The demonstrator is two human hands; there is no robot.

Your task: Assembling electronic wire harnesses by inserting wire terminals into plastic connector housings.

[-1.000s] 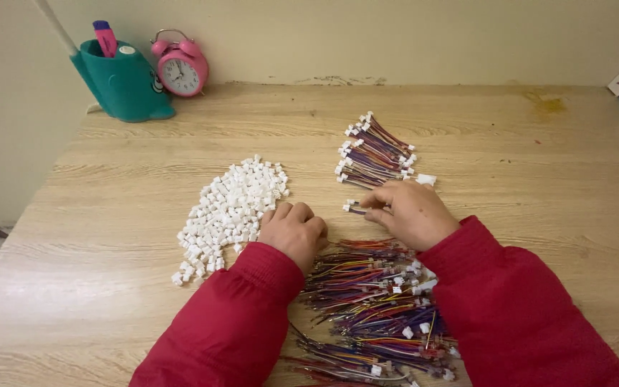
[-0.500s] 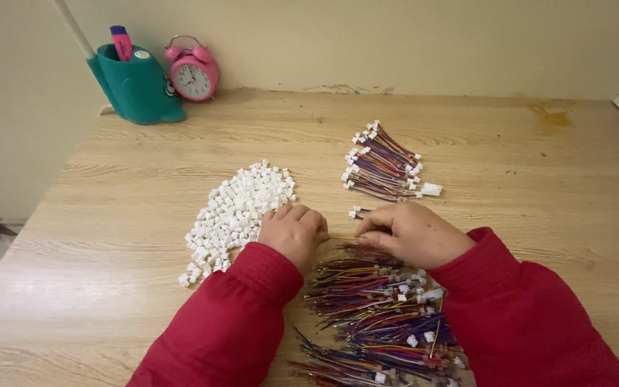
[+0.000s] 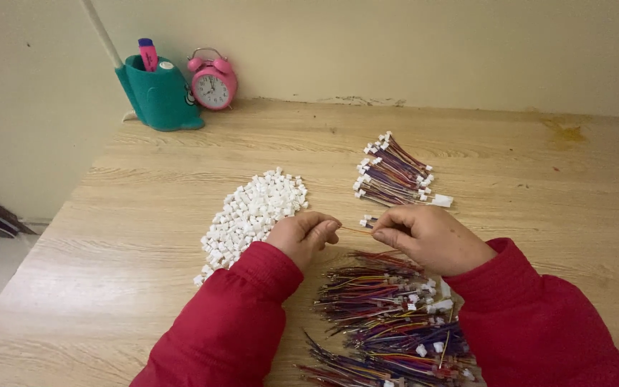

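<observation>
- The left hand (image 3: 304,236) and right hand (image 3: 428,239) are both curled tight, pinching a thin wire (image 3: 356,230) strung between them, low over the worktop (image 3: 145,208); its ends vanish under the fingertips.
- The loose wire pile (image 3: 388,315) runs off the bottom edge (partly hidden behind the red sleeves).
- White plastic housings (image 3: 252,215) lie heaped just left of the left hand; a finished wire bundle (image 3: 395,172) sits beyond the right one.
- A teal pen holder (image 3: 159,97) and pink alarm clock (image 3: 213,82) stand by the wall.
- Since a second ago the hands have drawn closer together.
</observation>
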